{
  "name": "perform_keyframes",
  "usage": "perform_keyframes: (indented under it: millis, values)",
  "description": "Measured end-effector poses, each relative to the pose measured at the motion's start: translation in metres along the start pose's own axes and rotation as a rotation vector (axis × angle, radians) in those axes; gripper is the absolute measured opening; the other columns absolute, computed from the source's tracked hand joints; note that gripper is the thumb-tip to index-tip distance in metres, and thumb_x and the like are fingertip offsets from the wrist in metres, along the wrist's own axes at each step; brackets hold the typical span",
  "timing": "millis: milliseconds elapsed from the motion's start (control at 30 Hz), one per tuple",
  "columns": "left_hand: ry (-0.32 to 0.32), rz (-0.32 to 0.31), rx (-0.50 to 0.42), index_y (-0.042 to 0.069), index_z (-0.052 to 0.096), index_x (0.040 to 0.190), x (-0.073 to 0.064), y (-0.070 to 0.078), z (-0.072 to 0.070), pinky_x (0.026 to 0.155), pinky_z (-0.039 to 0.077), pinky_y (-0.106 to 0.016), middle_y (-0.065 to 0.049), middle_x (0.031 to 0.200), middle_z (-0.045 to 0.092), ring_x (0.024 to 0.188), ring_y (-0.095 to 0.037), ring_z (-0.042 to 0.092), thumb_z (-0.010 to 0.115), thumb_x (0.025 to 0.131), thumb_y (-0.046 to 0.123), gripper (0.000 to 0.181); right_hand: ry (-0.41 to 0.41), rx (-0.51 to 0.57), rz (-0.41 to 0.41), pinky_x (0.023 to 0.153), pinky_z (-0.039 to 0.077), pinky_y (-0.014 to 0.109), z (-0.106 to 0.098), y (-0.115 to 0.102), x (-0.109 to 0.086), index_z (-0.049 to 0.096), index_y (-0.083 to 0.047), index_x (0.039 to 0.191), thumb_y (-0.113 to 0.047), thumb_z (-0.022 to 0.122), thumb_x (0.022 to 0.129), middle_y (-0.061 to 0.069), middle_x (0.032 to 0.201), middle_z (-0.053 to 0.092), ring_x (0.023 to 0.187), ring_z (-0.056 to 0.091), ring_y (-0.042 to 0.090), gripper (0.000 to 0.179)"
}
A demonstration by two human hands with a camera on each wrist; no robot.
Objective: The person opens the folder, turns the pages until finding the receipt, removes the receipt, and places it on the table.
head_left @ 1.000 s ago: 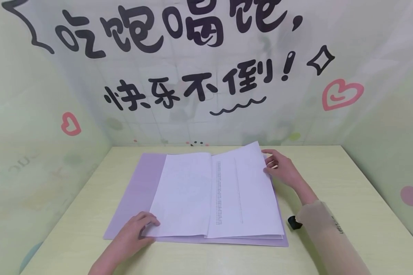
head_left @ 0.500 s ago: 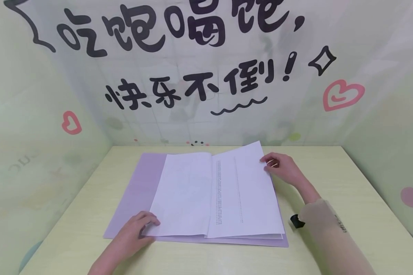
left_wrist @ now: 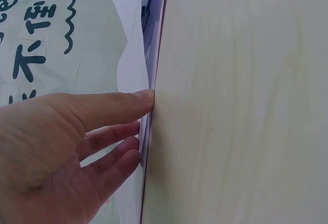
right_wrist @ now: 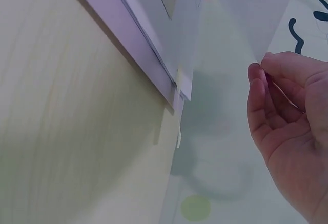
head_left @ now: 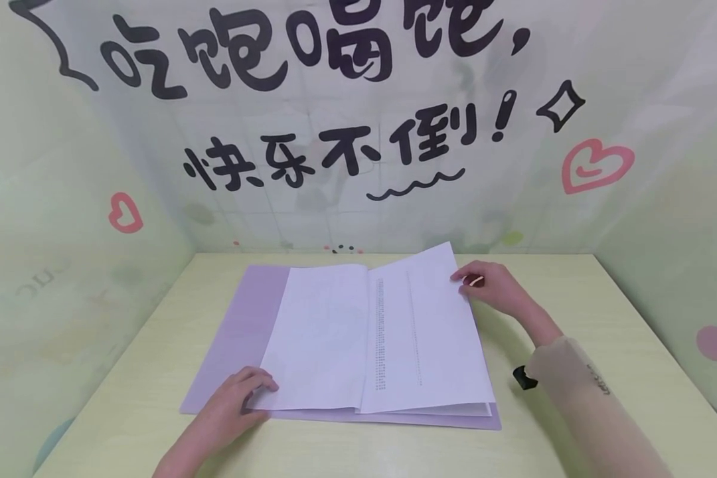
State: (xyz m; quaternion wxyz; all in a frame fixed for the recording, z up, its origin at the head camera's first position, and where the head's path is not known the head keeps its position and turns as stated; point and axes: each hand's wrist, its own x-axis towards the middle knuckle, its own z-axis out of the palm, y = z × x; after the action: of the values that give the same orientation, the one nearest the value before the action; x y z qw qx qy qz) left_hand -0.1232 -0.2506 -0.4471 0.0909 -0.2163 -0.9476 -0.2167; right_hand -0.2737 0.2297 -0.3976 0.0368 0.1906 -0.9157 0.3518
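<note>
A purple folder (head_left: 239, 332) lies spread on the table, with white pages inside. Its left page (head_left: 317, 338) looks blank. The right-hand page (head_left: 442, 332) carries a column of small print, too small to read; its far outer corner is raised. My right hand (head_left: 494, 287) pinches that page's outer edge between thumb and fingers, shown by the right hand (right_wrist: 292, 111) in the right wrist view. My left hand (head_left: 230, 401) rests at the near left corner of the left page. In the left wrist view, the left thumb (left_wrist: 118, 105) touches the folder's edge.
The pale wooden table (head_left: 394, 451) runs back to a wall sheet (head_left: 334, 219) with large black characters. Side panels stand left and right. A small black piece (head_left: 524, 377) sits by the right sleeve (head_left: 591, 398).
My right hand first reached round the page's edge and now pinches it. The page's far corner has risen slightly, and the right forearm has shifted a little rightward. The left hand stays put.
</note>
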Motion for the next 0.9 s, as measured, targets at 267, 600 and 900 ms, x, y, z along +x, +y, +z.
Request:
perform_keyframes:
  millis: [267,600,900]
  values:
    - [-0.011,-0.021,-0.001,0.026,0.063,0.095,0.000,0.001,-0.001,0.078,0.047,-0.027,0.011,0.106,0.059,0.088,-0.006,0.052,0.082,0.062,0.011,0.041,-0.062,0.002,-0.130,0.075,0.054,0.028,-0.014,-0.006,0.007,0.068,-0.008,0.106,-0.006,0.068,0.083,0.006,0.103,0.068,0.087,0.061,0.016,0.024]
    - [-0.026,-0.075,0.000,0.022,0.068,0.095,0.000,0.005,-0.004,0.083,0.049,-0.032,0.010,0.104,0.060,0.094,-0.013,0.056,0.082,0.062,0.011,0.037,-0.136,-0.043,-0.195,0.079,0.053,0.034,-0.028,-0.023,0.018,0.066,-0.009,0.110,-0.002,0.059,0.086,0.006,0.110,0.066,0.092,0.058,0.018,0.026]
    - [-0.044,-0.102,-0.014,0.019,0.070,0.097,-0.001,0.007,-0.006,0.075,0.047,-0.025,0.008,0.104,0.060,0.083,-0.007,0.054,0.081,0.065,0.011,0.035,-0.112,-0.075,-0.258,0.078,0.053,0.035,-0.028,-0.037,0.033,0.064,-0.012,0.107,-0.002,0.059,0.086,0.001,0.105,0.066,0.090,0.058,0.014,0.024]
